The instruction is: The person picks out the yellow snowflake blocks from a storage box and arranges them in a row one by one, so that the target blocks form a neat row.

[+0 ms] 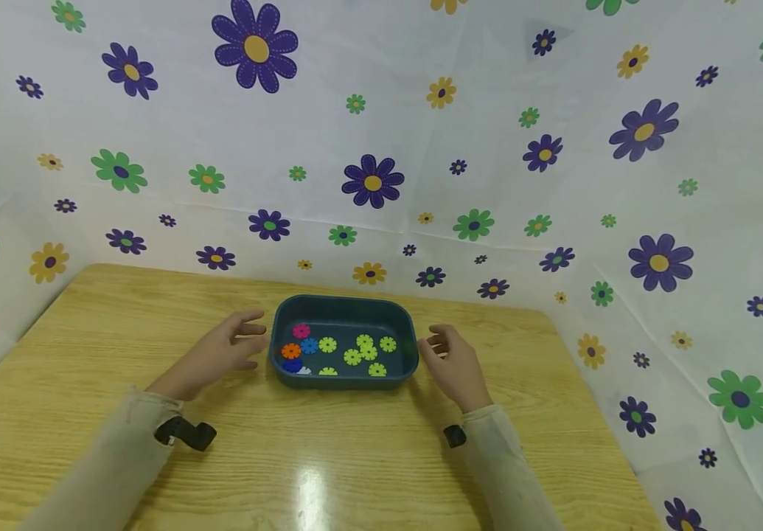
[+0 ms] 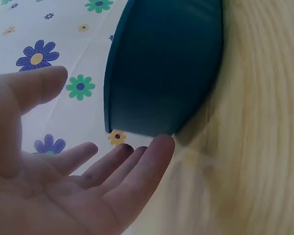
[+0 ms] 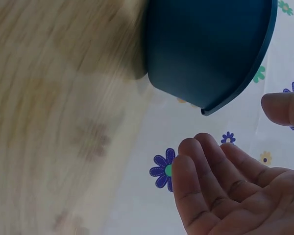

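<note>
A dark teal plastic tub (image 1: 344, 383) stands on the wooden table, with several small notched plastic discs inside. Yellow-green discs (image 1: 352, 357) lie in its middle and right, while a pink disc (image 1: 301, 331), an orange disc (image 1: 291, 351) and blue ones (image 1: 309, 346) sit at the left. My left hand (image 1: 222, 352) is beside the tub's left end, fingers spread and holding nothing. At the opposite end, my right hand (image 1: 453, 363) has its fingers gently bent and its palm toward the tub. Both wrist views show the tub's outer wall (image 2: 161, 63) just beyond the fingertips.
The wood-grain table (image 1: 235, 472) reaches back to a white flower-printed sheet (image 1: 328, 133), which also hangs along the left and right sides. Dark wrist straps with small devices (image 1: 185, 432) are worn over both light sleeves (image 1: 112, 461).
</note>
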`<state>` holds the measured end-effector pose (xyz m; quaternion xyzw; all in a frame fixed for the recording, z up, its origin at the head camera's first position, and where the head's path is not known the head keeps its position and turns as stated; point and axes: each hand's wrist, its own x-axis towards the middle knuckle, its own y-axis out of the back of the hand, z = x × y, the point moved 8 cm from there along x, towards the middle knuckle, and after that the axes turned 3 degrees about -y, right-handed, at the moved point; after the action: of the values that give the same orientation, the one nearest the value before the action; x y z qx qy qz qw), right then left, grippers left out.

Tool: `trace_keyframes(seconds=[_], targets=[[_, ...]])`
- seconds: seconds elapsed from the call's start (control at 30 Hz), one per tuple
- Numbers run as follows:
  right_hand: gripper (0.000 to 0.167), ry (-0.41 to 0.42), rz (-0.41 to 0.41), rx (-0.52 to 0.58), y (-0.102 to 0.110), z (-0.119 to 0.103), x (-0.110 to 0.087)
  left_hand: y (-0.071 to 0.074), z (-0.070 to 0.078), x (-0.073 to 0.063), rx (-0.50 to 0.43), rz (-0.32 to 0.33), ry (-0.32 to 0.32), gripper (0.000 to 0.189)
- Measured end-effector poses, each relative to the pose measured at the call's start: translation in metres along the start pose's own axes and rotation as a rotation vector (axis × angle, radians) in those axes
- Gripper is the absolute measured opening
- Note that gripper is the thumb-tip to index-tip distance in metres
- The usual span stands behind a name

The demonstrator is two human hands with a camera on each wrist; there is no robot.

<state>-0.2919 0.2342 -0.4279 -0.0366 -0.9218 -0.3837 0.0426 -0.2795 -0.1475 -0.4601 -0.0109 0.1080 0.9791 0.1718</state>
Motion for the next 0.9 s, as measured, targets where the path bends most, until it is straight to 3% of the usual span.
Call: trace_keyframes(seconds=[0.13, 0.3, 0.6, 0.9], targets=[[0.045, 0.022, 0.005, 0.016, 0.0, -0.008, -0.002, -0.011, -0.008, 0.003, -0.119, -0.029, 0.046, 0.081], [0.042, 0.049, 0.016, 0.028, 0.002, -0.023, -0.002, -0.017, -0.016, 0.006, -0.209, -0.001, 0.069, 0.079], [0.043, 0.055, -0.057, 0.07, -0.009, -0.048, -0.002, -0.022, -0.027, 0.006, -0.264, 0.026, 0.097, 0.074], [0.055, -0.005, -0.266, 0.024, -0.044, -0.067, 0.01, -0.022, -0.027, 0.007, -0.282, 0.023, 0.104, 0.073]])
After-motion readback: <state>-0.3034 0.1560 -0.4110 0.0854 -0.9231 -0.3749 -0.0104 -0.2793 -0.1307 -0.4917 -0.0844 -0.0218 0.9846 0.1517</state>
